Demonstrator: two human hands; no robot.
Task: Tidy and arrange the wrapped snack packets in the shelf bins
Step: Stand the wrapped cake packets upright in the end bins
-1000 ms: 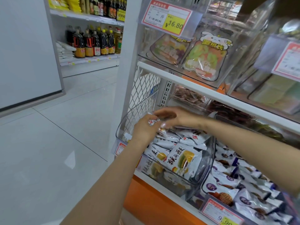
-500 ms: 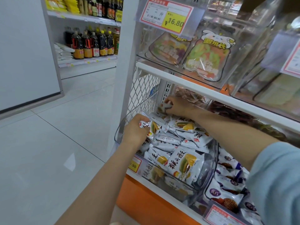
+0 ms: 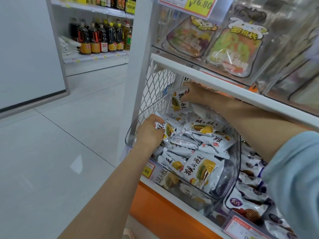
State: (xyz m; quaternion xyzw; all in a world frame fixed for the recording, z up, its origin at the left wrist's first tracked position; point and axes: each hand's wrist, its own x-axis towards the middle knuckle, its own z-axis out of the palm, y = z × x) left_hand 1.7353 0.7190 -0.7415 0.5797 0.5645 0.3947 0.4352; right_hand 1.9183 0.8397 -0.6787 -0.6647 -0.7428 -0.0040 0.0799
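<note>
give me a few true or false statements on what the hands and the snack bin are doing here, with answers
1. The right hand holds a white packet at the back of the clear bin. True.
2. The left hand hangs idle, off the shelf. False: it grips a second packet at the bin's left edge.
3. The clear bin holds nothing. False: a pile of packets fills it.
4. The yellow price tag above reads 16.80. True.
</note>
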